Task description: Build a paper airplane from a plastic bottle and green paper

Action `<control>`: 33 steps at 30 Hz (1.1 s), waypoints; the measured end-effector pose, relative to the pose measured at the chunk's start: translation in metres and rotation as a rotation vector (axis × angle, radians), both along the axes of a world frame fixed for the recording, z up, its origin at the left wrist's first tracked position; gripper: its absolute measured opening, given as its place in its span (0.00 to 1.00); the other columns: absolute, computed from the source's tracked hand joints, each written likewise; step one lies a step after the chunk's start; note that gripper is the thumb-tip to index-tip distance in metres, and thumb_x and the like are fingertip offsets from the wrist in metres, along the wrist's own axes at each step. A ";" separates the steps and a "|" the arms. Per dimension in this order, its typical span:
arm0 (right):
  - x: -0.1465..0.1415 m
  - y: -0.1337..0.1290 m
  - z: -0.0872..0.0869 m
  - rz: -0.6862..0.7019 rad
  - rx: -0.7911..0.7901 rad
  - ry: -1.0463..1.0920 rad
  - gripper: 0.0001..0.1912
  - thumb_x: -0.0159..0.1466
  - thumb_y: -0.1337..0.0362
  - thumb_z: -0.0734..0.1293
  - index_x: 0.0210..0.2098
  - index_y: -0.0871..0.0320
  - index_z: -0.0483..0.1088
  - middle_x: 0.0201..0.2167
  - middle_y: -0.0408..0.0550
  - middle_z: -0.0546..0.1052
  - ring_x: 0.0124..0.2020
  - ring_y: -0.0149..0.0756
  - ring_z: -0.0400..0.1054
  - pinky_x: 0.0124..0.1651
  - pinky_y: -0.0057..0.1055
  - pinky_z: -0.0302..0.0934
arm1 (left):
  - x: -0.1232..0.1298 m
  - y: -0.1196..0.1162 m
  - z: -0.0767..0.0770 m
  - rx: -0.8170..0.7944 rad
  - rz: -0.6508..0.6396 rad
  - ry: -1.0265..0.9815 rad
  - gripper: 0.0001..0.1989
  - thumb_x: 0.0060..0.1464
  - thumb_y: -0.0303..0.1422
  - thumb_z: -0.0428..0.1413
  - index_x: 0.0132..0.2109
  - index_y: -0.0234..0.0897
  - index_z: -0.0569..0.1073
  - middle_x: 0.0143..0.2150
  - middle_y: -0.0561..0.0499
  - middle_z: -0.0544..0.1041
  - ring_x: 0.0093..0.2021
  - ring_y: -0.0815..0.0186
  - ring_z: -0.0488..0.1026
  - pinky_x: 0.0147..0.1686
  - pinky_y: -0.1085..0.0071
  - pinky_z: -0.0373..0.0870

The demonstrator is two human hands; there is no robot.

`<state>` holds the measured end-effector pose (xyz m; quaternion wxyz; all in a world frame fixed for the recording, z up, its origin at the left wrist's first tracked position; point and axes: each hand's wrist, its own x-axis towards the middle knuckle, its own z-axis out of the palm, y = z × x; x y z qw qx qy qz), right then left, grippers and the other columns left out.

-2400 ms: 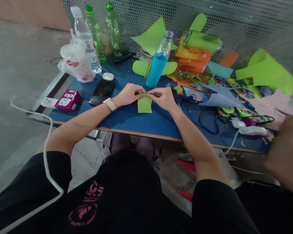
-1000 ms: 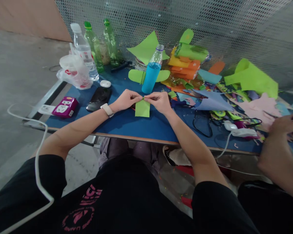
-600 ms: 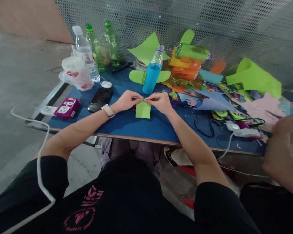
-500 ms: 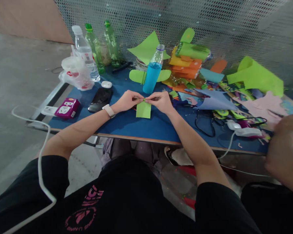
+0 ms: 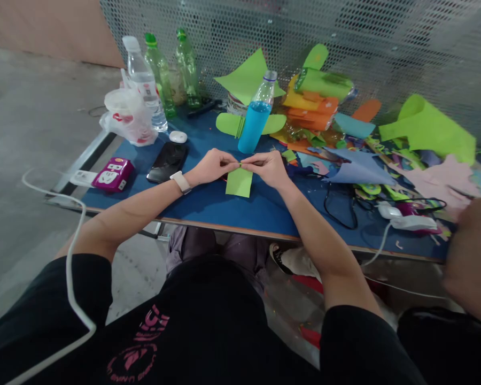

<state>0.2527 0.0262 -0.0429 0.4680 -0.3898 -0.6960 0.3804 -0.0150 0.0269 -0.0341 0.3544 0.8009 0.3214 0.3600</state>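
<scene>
A small light-green piece of paper (image 5: 239, 183) hangs below my fingertips, over the blue table. My left hand (image 5: 212, 166) pinches its top edge from the left, thumb against forefinger. From the other side my right hand (image 5: 268, 167) pinches the same edge, so the fingertips of both hands nearly meet. The fingers cover the part of the edge they grip. Just behind my hands stands a clear bottle of blue liquid (image 5: 255, 125), slightly tilted in view, with green paper wings (image 5: 229, 124) spreading to both sides of it.
Left of my hands lie a black phone (image 5: 167, 162), a white earbud case (image 5: 178, 137) and a purple power socket (image 5: 114, 175). Several bottles and a plastic bag (image 5: 132, 125) stand behind. Paper scraps (image 5: 436, 179) and a cable crowd the right. Another person's arm (image 5: 471, 256) rests at the right edge.
Both hands stay pinched on the green paper, nearly in place. The whole view has shifted slightly, moving the table things a little to the right.
</scene>
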 end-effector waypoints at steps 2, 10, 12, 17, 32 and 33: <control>-0.002 0.000 -0.001 -0.014 0.019 0.015 0.31 0.53 0.27 0.93 0.36 0.46 0.96 0.38 0.52 0.94 0.39 0.53 0.90 0.48 0.51 0.89 | 0.001 -0.001 0.002 -0.010 -0.014 -0.003 0.32 0.76 0.62 0.67 0.37 0.38 0.86 0.30 0.47 0.82 0.30 0.64 0.72 0.30 0.66 0.68; -0.001 -0.003 0.002 -0.060 0.175 -0.096 0.24 0.65 0.32 0.90 0.38 0.45 0.97 0.39 0.52 0.94 0.35 0.48 0.84 0.40 0.48 0.80 | 0.001 0.005 -0.002 -0.013 -0.022 0.004 0.27 0.77 0.57 0.66 0.39 0.38 0.86 0.30 0.49 0.81 0.29 0.66 0.67 0.31 0.68 0.65; 0.000 -0.004 0.004 -0.078 0.193 -0.130 0.21 0.66 0.35 0.90 0.38 0.44 0.97 0.40 0.51 0.94 0.35 0.48 0.84 0.39 0.47 0.79 | 0.001 0.006 -0.003 -0.023 -0.019 0.012 0.23 0.76 0.53 0.67 0.44 0.37 0.91 0.32 0.47 0.84 0.30 0.65 0.71 0.32 0.68 0.68; 0.001 -0.002 0.003 -0.073 0.209 -0.135 0.16 0.67 0.40 0.91 0.38 0.43 0.97 0.40 0.50 0.94 0.37 0.49 0.86 0.39 0.47 0.80 | -0.001 0.005 -0.003 0.014 -0.008 0.016 0.21 0.76 0.52 0.69 0.46 0.37 0.92 0.35 0.46 0.87 0.33 0.64 0.75 0.36 0.66 0.72; -0.003 -0.011 0.011 -0.061 0.278 -0.159 0.22 0.69 0.31 0.88 0.35 0.40 0.95 0.42 0.49 0.95 0.43 0.54 0.89 0.53 0.54 0.85 | 0.007 -0.006 0.005 -0.236 -0.068 -0.099 0.43 0.70 0.78 0.65 0.30 0.46 0.66 0.28 0.53 0.64 0.30 0.65 0.63 0.31 0.62 0.68; -0.003 -0.011 0.010 -0.053 0.301 -0.163 0.22 0.72 0.32 0.86 0.37 0.40 0.96 0.43 0.49 0.95 0.43 0.53 0.90 0.52 0.53 0.85 | 0.006 -0.006 0.005 -0.221 -0.070 -0.096 0.43 0.71 0.78 0.64 0.30 0.45 0.66 0.27 0.53 0.64 0.29 0.65 0.63 0.31 0.62 0.69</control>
